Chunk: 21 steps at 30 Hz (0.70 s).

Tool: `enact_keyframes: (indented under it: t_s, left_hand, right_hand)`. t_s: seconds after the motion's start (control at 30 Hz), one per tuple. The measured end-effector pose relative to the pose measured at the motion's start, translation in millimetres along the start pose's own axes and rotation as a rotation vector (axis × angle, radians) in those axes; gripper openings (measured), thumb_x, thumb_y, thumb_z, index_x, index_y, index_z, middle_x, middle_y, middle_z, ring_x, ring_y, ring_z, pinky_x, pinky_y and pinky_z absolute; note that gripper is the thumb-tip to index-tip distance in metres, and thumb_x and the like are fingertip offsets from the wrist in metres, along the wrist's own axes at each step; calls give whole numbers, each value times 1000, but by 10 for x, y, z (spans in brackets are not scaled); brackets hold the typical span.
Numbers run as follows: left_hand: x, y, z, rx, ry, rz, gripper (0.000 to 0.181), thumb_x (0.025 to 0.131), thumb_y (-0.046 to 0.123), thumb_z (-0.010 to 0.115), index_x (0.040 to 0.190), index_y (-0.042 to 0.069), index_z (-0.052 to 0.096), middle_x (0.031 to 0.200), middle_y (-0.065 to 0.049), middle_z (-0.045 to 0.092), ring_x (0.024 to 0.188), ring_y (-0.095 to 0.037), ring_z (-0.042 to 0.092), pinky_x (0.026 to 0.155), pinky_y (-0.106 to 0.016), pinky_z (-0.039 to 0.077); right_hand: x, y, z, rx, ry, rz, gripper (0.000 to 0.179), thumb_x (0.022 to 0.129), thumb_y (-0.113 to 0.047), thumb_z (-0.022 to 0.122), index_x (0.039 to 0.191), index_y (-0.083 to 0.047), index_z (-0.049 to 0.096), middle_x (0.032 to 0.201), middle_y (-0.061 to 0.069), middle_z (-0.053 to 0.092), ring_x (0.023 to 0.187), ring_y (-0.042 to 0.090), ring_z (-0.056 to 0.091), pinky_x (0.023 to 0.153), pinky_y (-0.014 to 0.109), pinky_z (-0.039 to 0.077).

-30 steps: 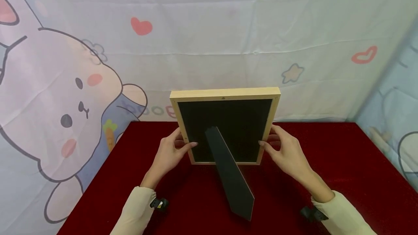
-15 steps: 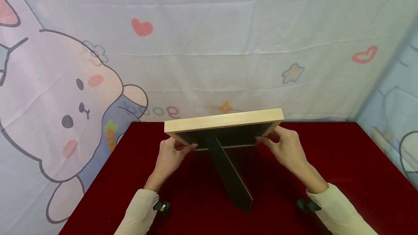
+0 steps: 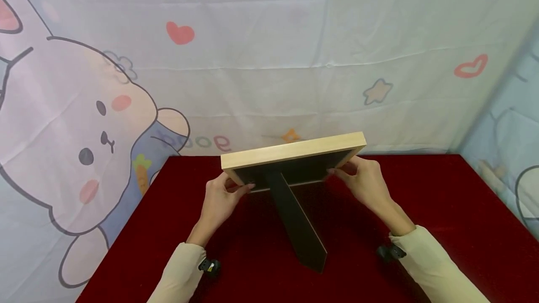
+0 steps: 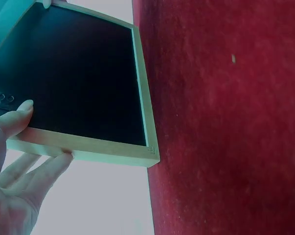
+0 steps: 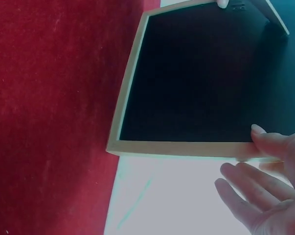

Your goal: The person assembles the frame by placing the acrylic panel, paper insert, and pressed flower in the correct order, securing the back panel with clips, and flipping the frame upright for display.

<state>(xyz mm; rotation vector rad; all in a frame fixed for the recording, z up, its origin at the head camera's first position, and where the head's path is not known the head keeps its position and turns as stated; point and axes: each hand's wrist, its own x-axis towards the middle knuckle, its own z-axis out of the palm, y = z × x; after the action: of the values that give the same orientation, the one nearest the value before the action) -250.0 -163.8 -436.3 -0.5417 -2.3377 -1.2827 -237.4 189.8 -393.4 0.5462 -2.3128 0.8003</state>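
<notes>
A picture frame [image 3: 294, 148] with a pale wooden border leans its top edge toward me over the red cloth, its right end higher than its left. Its black back panel [image 5: 196, 83] faces me, and a black easel leg [image 3: 296, 228] sticks out from it, down and toward me. My left hand [image 3: 219, 200] grips the left side, thumb [image 4: 20, 117] on the back and fingers along the outer edge. On the opposite side, my right hand [image 3: 368, 186] pinches the border likewise, its thumb [image 5: 269, 142] over the black panel. The frame's front is hidden.
A table covered in red velvet [image 3: 442, 228] spreads beneath the frame. Behind it hangs a pale cloth backdrop [image 3: 261, 36] printed with a rabbit, hearts and a star. Another backdrop panel [image 3: 518, 120] closes off the right side.
The picture frame's top edge has tipped down toward me, so its back looks much narrower. Then its right end rose slightly. Both hands keep their hold, the right having shifted a little inward.
</notes>
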Motion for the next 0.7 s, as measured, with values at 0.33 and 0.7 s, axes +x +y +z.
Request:
enact_keyframes:
  t_s: [0.33,0.7]
  left_hand:
    - [-49,-198,-97,21,-151,-102,39,88,21,75,124,32,64,116,-1,73,105,-18,72,86,-36,60]
    - [-61,-352,-49,41,-128,-76,39,87,21,75,121,37,66,113,5,74,103,-13,72,86,-31,59]
  right_hand:
    - [-21,-329,-462,61,-49,72,38,87,-29,76,122,-29,64,106,-3,76,97,22,74,79,38,60]
    - [25,-811,-892,125,235,81,29,94,-20,67,122,-16,71,97,12,77,83,-20,64,63,1,44]
